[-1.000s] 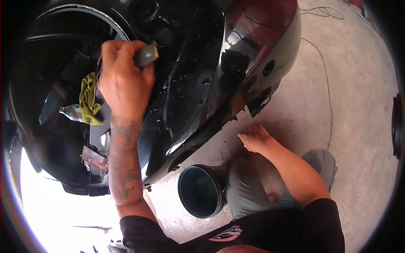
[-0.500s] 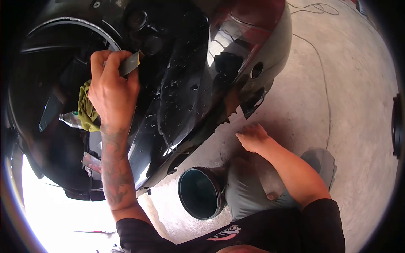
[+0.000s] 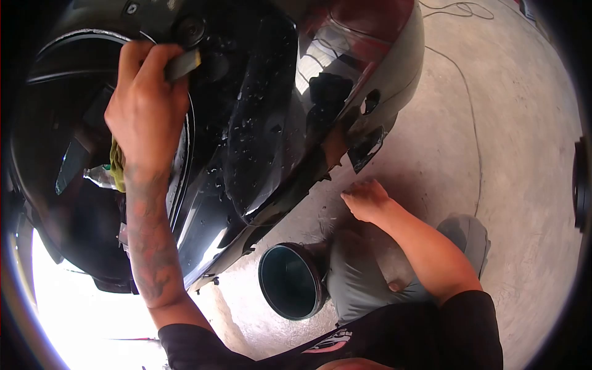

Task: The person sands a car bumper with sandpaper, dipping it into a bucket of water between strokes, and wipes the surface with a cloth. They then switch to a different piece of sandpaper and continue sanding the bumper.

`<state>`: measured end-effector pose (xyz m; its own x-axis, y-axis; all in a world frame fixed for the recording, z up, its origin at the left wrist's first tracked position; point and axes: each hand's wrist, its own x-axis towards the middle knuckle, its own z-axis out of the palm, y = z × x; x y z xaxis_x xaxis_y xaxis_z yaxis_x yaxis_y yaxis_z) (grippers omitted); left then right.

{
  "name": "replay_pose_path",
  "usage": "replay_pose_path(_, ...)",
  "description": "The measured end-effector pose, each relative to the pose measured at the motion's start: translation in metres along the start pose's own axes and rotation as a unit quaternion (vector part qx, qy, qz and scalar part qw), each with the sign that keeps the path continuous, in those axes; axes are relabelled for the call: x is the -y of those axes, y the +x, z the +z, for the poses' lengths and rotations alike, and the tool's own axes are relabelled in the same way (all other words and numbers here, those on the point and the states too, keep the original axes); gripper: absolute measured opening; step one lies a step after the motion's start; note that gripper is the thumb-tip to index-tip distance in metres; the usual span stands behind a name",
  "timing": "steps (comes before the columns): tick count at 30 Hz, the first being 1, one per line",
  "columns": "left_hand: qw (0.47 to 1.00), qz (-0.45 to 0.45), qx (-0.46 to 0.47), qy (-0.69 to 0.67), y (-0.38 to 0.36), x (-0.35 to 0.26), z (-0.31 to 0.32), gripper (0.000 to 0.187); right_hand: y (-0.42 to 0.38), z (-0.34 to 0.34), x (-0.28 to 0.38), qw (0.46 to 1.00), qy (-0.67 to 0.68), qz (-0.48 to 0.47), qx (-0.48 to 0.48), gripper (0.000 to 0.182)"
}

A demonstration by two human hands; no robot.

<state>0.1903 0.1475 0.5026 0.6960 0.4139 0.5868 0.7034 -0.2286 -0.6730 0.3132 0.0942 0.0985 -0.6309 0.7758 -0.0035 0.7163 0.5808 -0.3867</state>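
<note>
A black glossy car bumper (image 3: 265, 123), wet with scattered droplets, fills the upper left. My left hand (image 3: 148, 105) is closed around a grey piece of sandpaper (image 3: 184, 64) with a yellowish edge, held against the bumper near a round recess (image 3: 189, 29). My right hand (image 3: 366, 200) is a loose fist over my bent knee, below the bumper's lower edge, with nothing showing in it. Behind my left wrist, an olive-green cloth (image 3: 116, 161) is mostly hidden, and a clear plastic bottle (image 3: 100, 177) lies beside it.
A dark round bucket (image 3: 288, 282) stands on the concrete floor (image 3: 524, 123) beside my leg. A thin cable (image 3: 473, 117) runs along the floor at the right. Broken, jagged edges (image 3: 336, 161) line the bumper's lower side.
My left hand has slid up and to the left across the bumper with the sandpaper, covering more of the cloth. My right hand has hardly moved.
</note>
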Motion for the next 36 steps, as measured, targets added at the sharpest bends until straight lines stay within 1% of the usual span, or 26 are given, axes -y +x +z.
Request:
replay_pose_path(1, 1.0, 0.01, -0.007, 0.0, 0.005, -0.005, 0.004, 0.022, 0.001, 0.0, 0.002, 1.0, 0.001, -0.007, -0.003, 0.02)
replay_pose_path(2, 1.0, 0.019, -0.013, 0.0, 0.008, -0.008, 0.007, 0.021, 0.002, 0.0, 0.003, 1.0, 0.008, -0.005, 0.018, 0.023)
replay_pose_path(4, 1.0, 0.003, 0.005, 0.004, 0.012, -0.016, 0.007, 0.02, 0.005, -0.008, 0.004, 0.998, 0.024, 0.003, 0.057, 0.03)
replay_pose_path(5, 1.0, -0.004, 0.013, 0.006, 0.013, -0.017, 0.007, 0.02, 0.005, -0.01, 0.004, 0.998, 0.027, 0.004, 0.057, 0.03)
replay_pose_path(7, 1.0, -0.001, 0.006, 0.0, 0.006, -0.007, 0.005, 0.021, 0.004, -0.013, 0.001, 0.998, 0.034, 0.009, 0.055, 0.03)
replay_pose_path(10, 0.999, -0.029, 0.014, 0.003, -0.007, 0.002, -0.002, 0.023, 0.0, -0.007, -0.001, 1.0, 0.009, 0.013, 0.0, 0.017)
replay_pose_path(13, 1.0, -0.02, -0.015, -0.008, -0.004, -0.004, 0.005, 0.022, -0.001, -0.009, 0.0, 1.0, 0.005, 0.01, 0.002, 0.017)
replay_pose_path(14, 0.999, -0.016, -0.039, -0.019, 0.0, -0.01, 0.011, 0.022, 0.0, -0.008, 0.002, 1.0, 0.005, 0.006, 0.0, 0.017)
replay_pose_path(15, 0.999, -0.001, -0.047, -0.022, 0.005, -0.016, 0.016, 0.021, 0.001, -0.006, 0.003, 1.0, 0.005, 0.002, -0.001, 0.017)
replay_pose_path(17, 0.999, -0.019, -0.028, -0.024, 0.012, -0.026, 0.02, 0.02, 0.001, -0.003, 0.002, 1.0, 0.012, -0.002, -0.003, 0.017)
replay_pose_path(20, 0.999, -0.002, -0.028, -0.031, 0.003, -0.015, 0.012, 0.021, 0.001, -0.003, -0.002, 1.0, 0.018, 0.002, -0.003, 0.018)
replay_pose_path(23, 0.999, -0.01, -0.022, -0.028, -0.015, 0.003, 0.003, 0.022, -0.002, -0.011, -0.005, 1.0, 0.005, 0.016, 0.0, 0.017)
replay_pose_path(24, 0.999, -0.031, -0.017, -0.023, -0.017, 0.003, 0.002, 0.023, -0.003, -0.014, -0.005, 1.0, 0.007, 0.017, 0.001, 0.016)
replay_pose_path(25, 0.999, -0.027, -0.026, -0.027, -0.016, 0.003, 0.004, 0.023, -0.002, -0.015, -0.004, 1.0, 0.008, 0.015, 0.002, 0.016)
replay_pose_path(27, 0.999, -0.02, -0.041, -0.03, -0.012, 0.001, 0.007, 0.022, 0.0, -0.015, -0.002, 1.0, 0.015, 0.015, 0.009, 0.023)
replay_pose_path(28, 0.998, -0.039, -0.042, -0.018, -0.006, -0.006, 0.01, 0.02, 0.001, -0.015, 0.0, 1.0, 0.018, 0.014, 0.013, 0.028)
replay_pose_path(31, 0.998, -0.034, -0.049, 0.008, 0.013, -0.018, 0.016, 0.019, 0.004, -0.009, 0.002, 1.0, 0.026, 0.005, 0.012, 0.028)
replay_pose_path(34, 0.999, -0.031, -0.036, 0.008, 0.008, -0.013, 0.011, 0.018, 0.0, -0.006, 0.003, 1.0, 0.014, -0.002, -0.025, 0.017)
replay_pose_path(36, 0.999, -0.034, -0.027, 0.002, -0.001, -0.005, 0.007, 0.019, -0.002, -0.009, 0.001, 0.999, 0.024, 0.004, -0.021, 0.018)
